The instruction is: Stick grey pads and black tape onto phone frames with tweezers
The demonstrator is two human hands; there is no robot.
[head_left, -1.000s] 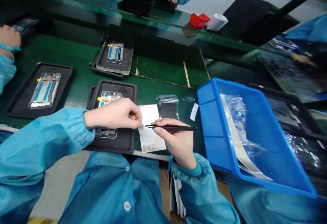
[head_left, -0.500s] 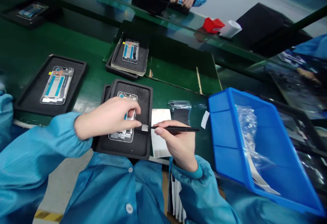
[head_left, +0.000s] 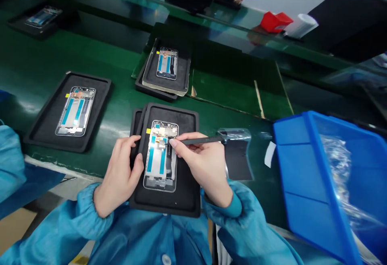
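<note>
Tweezers moved in over the phone frame; your L hand dropped to the tray's left side.
R hand: narrow grip, pinching tweezers, tips at frame's upper part; too small to tell if they hold anything. L hand: loose, open grip, holding nothing, fingers curled on black tray, thumb just beside frame. Frame lies flat in that tray, yellow tag at its top-left corner. On green table: 2nd frame in own tray to your L, 3rd frame ahead. To your R: black sheet in clear bag, white label, blue plastic bin w/ plastic bag inside.
</note>
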